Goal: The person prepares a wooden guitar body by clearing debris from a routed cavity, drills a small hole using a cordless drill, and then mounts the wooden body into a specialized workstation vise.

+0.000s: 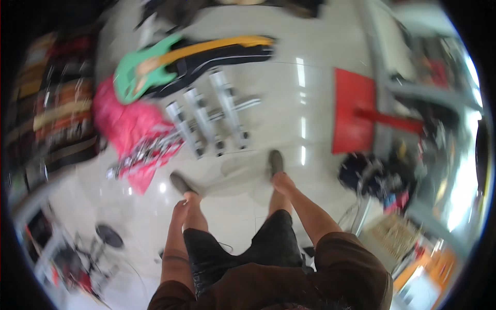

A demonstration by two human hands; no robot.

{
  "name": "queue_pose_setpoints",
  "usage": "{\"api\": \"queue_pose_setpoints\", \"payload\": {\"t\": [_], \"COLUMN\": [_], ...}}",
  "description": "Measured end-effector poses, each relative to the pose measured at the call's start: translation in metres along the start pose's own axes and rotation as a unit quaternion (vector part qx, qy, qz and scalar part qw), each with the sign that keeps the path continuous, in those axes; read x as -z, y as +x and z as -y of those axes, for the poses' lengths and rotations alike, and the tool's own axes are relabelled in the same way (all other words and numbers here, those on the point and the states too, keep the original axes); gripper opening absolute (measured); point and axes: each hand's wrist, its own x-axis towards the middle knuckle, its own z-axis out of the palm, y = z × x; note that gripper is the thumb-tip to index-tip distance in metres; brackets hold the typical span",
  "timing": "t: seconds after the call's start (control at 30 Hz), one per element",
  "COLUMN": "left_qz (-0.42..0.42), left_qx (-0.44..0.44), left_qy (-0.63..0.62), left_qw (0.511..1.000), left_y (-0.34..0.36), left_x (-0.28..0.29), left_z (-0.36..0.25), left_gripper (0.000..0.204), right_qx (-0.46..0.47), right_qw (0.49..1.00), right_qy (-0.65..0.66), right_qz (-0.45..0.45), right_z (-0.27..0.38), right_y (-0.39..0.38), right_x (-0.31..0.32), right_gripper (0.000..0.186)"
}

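The silver three-barred stand (205,122) is lying on the floor (310,188) just ahead of the person's shoes (276,161), its bars slanting away toward the far left and a thinner crosspiece running under them. The left hand (180,211) and right hand (282,181) are hanging in front of the legs, apart from the stand; with this blur I can't tell whether the fingers are spread or closed. Beyond, a green guitar (123,80) is pointing its neck right, and pink sheeting (121,121) is bunching below its body.
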Motion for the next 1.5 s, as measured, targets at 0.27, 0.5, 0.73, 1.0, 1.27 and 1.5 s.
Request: {"api": "queue_pose_setpoints", "payload": {"t": [0.27,0.5,0.73,1.0,1.27,1.5], "left_qz": [0.058,0.057,0.278,0.28,0.412,0.287], "left_qx": [-0.221,-0.408,-0.545,-0.622,-0.468,-0.451], "left_qy": [0.282,0.315,0.382,0.655,0.768,0.84], "left_qw": [0.932,0.855,0.692,0.326,0.146,-0.091], "left_y": [0.087,0.05,-0.144,-0.188,-0.273,-0.401], "left_x": [0.09,-0.01,-0.193,-0.372,-0.487,-0.657], "left_z": [-0.229,-0.496,-0.676,-0.692,-0.607,-0.519], "left_gripper": [0.056,0.05,0.049,0.056,0.062,0.06], "right_qx": [-0.232,-0.123,-0.167,-0.437,-0.309,-0.336], "right_qw": [0.839,0.676,0.551,0.43,0.596,0.191], "right_qy": [0.424,0.621,0.706,0.709,0.722,0.892], "right_qz": [-0.252,-0.376,-0.411,-0.349,-0.164,-0.233], "right_z": [-0.069,-0.104,-0.152,-0.043,0.057,-0.13], "right_y": [-0.059,-0.12,-0.211,-0.253,-0.248,-0.254], "right_x": [-0.047,0.048,0.029,-0.276,-0.398,-0.377], "right_gripper": [0.027,0.03,0.033,0.017,0.028,0.022]}}
